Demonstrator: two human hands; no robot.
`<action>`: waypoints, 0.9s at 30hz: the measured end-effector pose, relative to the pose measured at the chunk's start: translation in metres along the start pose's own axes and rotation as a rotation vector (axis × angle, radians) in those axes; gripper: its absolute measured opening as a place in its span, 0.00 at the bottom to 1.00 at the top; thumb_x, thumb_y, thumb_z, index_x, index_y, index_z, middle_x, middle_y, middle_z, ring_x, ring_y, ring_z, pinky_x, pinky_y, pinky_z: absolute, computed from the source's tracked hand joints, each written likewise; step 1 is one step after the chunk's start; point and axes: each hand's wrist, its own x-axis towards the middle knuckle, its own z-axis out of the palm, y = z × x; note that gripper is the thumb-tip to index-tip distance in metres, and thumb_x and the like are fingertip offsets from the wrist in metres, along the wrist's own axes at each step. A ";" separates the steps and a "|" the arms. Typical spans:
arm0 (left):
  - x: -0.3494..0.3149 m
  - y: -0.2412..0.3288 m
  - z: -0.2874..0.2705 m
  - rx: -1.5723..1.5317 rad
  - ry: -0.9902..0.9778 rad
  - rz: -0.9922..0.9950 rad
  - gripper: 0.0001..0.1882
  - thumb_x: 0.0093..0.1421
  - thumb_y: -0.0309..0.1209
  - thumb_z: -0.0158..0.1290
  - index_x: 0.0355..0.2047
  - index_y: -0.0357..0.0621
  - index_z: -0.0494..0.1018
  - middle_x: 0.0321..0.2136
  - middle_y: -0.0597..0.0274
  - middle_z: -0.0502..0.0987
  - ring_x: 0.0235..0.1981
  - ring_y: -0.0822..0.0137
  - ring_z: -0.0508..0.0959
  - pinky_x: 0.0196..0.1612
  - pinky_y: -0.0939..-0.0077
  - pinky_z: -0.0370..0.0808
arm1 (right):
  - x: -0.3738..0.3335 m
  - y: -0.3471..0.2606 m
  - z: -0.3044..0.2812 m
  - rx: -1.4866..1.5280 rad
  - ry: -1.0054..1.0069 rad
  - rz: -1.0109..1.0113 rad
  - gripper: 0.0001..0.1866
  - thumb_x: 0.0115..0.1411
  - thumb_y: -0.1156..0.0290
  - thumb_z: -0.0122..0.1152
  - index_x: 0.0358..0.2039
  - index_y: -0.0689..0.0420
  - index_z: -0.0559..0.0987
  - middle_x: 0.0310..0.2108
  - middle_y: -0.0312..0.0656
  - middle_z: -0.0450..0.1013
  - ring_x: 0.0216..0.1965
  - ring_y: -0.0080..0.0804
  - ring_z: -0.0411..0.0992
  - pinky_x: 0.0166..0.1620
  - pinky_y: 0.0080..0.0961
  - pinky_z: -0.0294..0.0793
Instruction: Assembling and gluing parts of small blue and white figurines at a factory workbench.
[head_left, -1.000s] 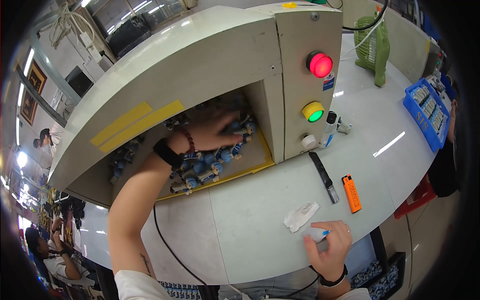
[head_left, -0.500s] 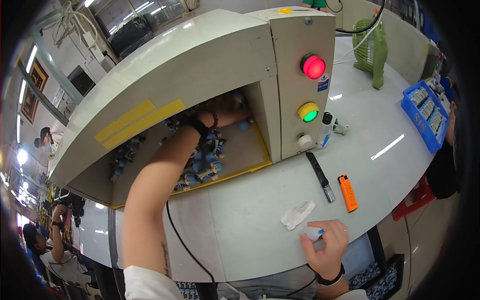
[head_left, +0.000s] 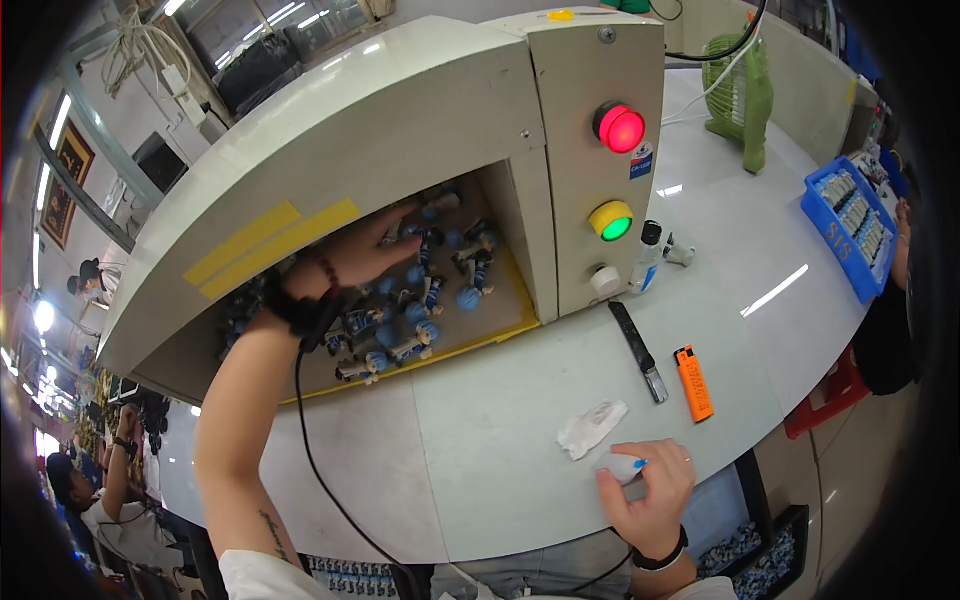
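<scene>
My left hand [head_left: 352,255] reaches into the opening of a big cream-coloured machine [head_left: 440,130], fingers stretched out over small blue-haired figurines [head_left: 412,345]. The figurines lie scattered on the machine's floor, several at the right and front. Part of the hand is under the upper edge of the opening, and I see nothing gripped in it. On the table, my right hand [head_left: 655,500] is closed round a small white bottle [head_left: 616,466] with a blue tip. Beside it lies a crumpled white tissue [head_left: 592,430].
Right of the tissue lie a black-handled cutter knife [head_left: 638,352] and an orange cutter [head_left: 693,384]. A black-capped bottle [head_left: 648,258] stands by the machine's lit red button [head_left: 619,128]. Farther off are a green fan [head_left: 738,100] and a blue basket [head_left: 848,232]. A black cable [head_left: 312,455] hangs near my left arm.
My left hand has moved left inside the machine, from the right side toward the middle, uncovering figurines at the right. My right hand stays put with the bottle.
</scene>
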 end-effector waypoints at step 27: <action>-0.019 -0.092 0.015 -0.036 0.551 -0.145 0.30 0.53 0.48 0.45 0.51 0.42 0.57 0.46 0.45 0.65 0.50 0.53 0.63 0.51 0.67 0.59 | -0.005 0.006 0.001 -0.031 0.014 -0.060 0.11 0.37 0.71 0.60 0.24 0.56 0.73 0.18 0.35 0.66 0.20 0.31 0.63 0.26 0.25 0.56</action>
